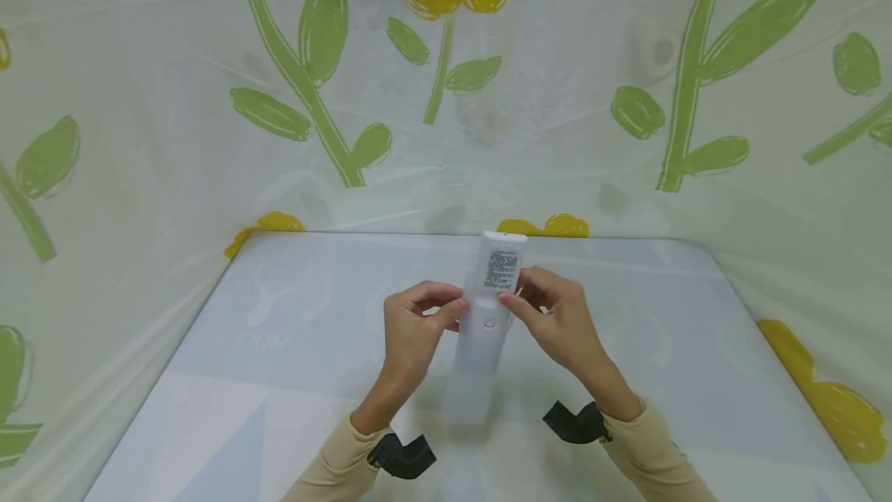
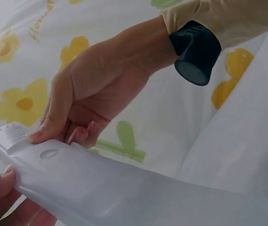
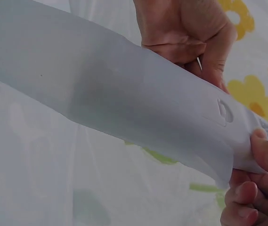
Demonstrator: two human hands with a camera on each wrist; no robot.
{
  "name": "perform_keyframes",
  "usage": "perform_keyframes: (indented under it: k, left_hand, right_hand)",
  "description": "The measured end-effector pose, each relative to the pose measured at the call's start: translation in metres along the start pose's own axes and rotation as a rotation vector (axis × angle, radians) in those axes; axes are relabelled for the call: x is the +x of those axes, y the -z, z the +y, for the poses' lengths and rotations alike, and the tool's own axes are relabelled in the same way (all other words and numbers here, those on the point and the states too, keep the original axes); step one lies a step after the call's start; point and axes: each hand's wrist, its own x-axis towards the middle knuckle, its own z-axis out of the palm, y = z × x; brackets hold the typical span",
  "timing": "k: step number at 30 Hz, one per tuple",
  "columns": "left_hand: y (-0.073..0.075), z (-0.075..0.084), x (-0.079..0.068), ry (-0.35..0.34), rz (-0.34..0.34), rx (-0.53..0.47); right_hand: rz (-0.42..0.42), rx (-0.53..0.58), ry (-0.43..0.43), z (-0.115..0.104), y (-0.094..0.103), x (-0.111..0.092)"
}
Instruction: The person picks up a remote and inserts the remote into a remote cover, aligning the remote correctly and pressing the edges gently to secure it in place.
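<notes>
A white remote control [image 1: 500, 269] with a printed label on its back is held up in front of me, tilted, label end uppermost. A translucent plastic sleeve [image 1: 470, 397] covers its lower part and runs on below it as a loose flat length. My left hand [image 1: 414, 328] pinches the left edge between thumb and fingers. On the other side my right hand [image 1: 560, 320] grips the edge just below the label, thumb on the back face. In the right wrist view, a corner of the sleeve [image 3: 221, 172] flares out beside the right fingers. The remote's front face is hidden.
Below the hands lies a pale table [image 1: 313, 362] with faint blue and white print. Behind it hangs a white curtain [image 1: 543, 130] with yellow flowers and green leaves. A dark camera mount [image 1: 404, 457] sits on the left wrist, another mount [image 1: 577, 423] on the right.
</notes>
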Motion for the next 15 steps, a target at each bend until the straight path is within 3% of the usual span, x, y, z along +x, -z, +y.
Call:
perform_keyframes:
  k: [8, 15]
  left_hand:
    - [-0.0014, -0.0017, 0.0001, 0.036, 0.008, -0.068]
    - [-0.0051, 0.0046, 0.0035, 0.048, -0.105, 0.047]
  right_hand:
    - [-0.016, -0.023, -0.003, 0.0010, 0.0005, -0.0014]
    - [0.019, 0.013, -0.149, 0.0059, 0.0033, -0.0046]
